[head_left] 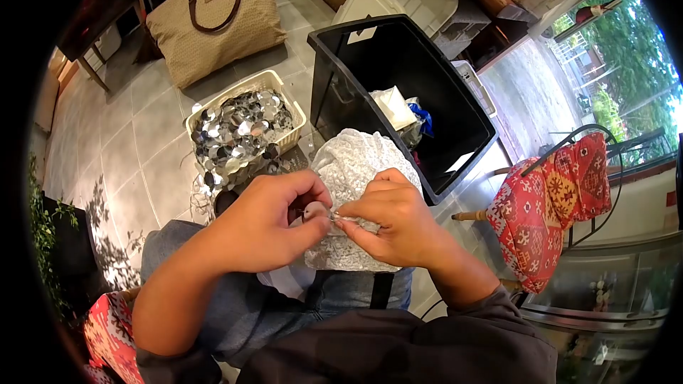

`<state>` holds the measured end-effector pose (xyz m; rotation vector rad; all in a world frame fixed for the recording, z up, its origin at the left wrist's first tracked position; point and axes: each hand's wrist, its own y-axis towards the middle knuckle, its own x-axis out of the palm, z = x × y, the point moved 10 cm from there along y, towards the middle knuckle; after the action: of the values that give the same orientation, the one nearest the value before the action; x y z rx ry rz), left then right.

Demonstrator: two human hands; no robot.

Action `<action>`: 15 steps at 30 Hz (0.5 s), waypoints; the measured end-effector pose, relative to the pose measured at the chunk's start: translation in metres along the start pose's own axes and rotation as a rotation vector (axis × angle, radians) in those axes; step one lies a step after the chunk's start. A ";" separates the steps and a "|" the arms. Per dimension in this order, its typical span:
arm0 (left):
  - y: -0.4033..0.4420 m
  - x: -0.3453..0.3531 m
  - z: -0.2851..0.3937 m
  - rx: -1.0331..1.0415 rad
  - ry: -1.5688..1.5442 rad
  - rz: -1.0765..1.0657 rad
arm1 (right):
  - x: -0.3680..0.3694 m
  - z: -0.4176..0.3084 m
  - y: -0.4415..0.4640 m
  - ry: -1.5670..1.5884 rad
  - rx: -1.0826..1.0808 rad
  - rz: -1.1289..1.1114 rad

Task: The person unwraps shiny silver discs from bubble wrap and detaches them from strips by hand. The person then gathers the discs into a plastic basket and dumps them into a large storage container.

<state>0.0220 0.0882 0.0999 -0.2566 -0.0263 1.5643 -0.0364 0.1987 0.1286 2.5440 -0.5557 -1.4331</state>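
Note:
My left hand (267, 224) pinches a small round silver disc (315, 210) between thumb and fingers. Close to it, the fingertips of my right hand (395, 217) are pressed together at the disc's edge; what they grip is too small to make out. Both hands are above a white, lacy-textured bundle (366, 160) on my lap, which partly shows behind and below them. To the left of the bundle, many shiny silver discs (245, 128) fill a cream plastic basket (295, 115) on the floor.
Beyond my lap stands a large black bin (331, 75) with a white packet (393, 108) and a blue wrapper (422, 119) inside. A beige woven bag (220, 35) lies on the tiled floor. At right is a metal chair with a red patterned cushion (537, 213); a plant (46, 235) is at left.

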 end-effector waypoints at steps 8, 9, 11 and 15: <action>0.002 0.005 -0.007 -0.128 0.004 -0.041 | -0.004 -0.001 -0.004 0.037 -0.041 0.048; 0.003 0.006 -0.007 -0.102 0.026 -0.036 | -0.005 -0.002 -0.004 0.046 -0.046 0.057; 0.005 0.007 -0.006 -0.016 0.065 -0.037 | -0.006 -0.003 -0.003 0.062 -0.054 0.079; 0.005 0.009 0.004 0.151 0.167 -0.025 | -0.011 -0.006 -0.002 0.083 -0.031 0.078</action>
<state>0.0166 0.0980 0.1013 -0.2658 0.2167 1.5069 -0.0359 0.2047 0.1396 2.5154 -0.6068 -1.2933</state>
